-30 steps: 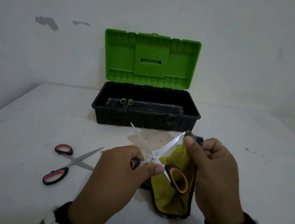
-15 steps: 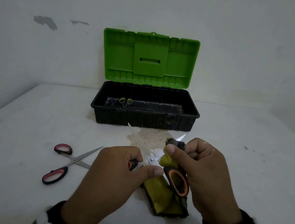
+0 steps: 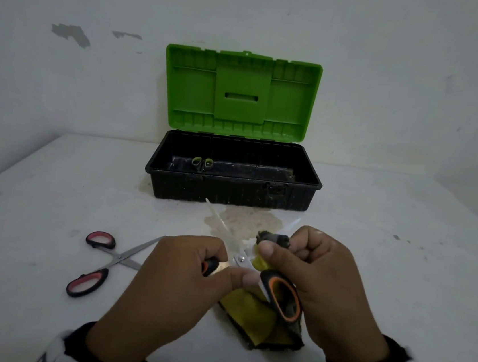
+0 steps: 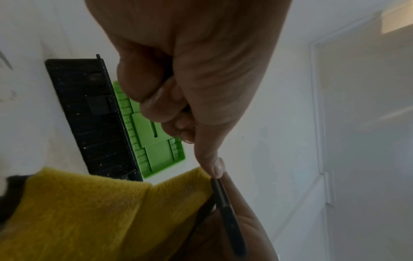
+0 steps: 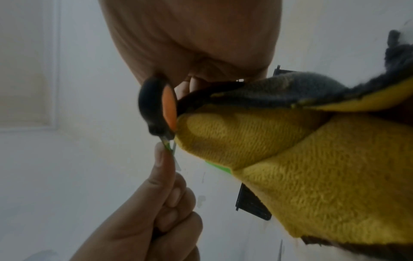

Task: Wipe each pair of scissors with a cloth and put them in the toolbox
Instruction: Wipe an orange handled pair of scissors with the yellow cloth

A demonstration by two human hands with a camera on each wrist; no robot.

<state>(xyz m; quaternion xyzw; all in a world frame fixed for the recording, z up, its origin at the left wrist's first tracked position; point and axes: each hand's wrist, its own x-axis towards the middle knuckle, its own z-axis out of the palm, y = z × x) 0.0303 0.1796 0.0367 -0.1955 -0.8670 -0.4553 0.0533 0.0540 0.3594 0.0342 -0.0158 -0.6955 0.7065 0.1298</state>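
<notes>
Black-and-orange scissors (image 3: 278,297) are spread wide above the table, one blade (image 3: 220,226) pointing up-left. My left hand (image 3: 191,276) grips one handle, thumb by the pivot. My right hand (image 3: 319,279) pinches a yellow and grey cloth (image 3: 249,316) around the other blade near its base; that blade's tip shows past my fingers. The cloth (image 5: 290,167) hangs below the free handle (image 5: 156,109). Red-handled scissors (image 3: 100,263) lie open on the table at left. Green-handled scissors (image 3: 202,163) lie inside the black toolbox (image 3: 231,189), whose green lid (image 3: 240,94) stands up.
The white table (image 3: 400,273) meets a white wall behind the toolbox. A brownish stain (image 3: 245,220) marks the table in front of the box. Bare tabletop stretches to the right of my hands and left of the box.
My right hand has slid the cloth down the blade from its tip toward the pivot. The left hand and the scissors have hardly moved.
</notes>
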